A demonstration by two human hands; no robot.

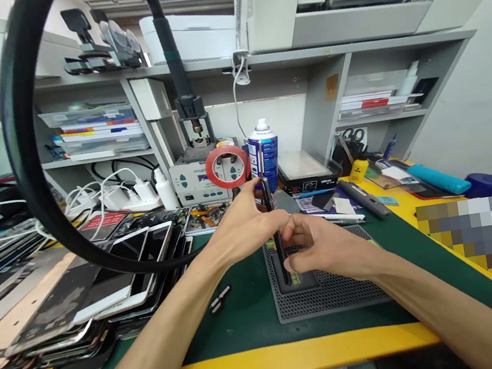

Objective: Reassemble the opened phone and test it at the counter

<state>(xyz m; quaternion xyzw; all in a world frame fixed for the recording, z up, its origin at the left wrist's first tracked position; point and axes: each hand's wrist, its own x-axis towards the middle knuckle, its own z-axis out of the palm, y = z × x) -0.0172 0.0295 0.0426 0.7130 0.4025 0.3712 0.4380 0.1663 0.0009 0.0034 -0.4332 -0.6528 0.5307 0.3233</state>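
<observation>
A dark phone (268,196) stands on edge between my hands, its thin side turned toward me. My left hand (251,220) is closed on its upper part, fingers behind it and thumb across the near edge. Lower down, my right hand (315,240) pinches it with curled fingers and thumb. The phone is above a grey honeycomb-textured work mat (335,300), which lies on a green mat (252,330). Part of the phone's faces is hidden by my hands and by the angle.
Stacked phones and screens (82,293) fill the left side. A black hose (16,149) loops across the left. Behind my hands stand a blue spray can (270,153), a red tape roll (214,167) and a grey station (181,181). Pens and a hot plate (305,170) lie to the right.
</observation>
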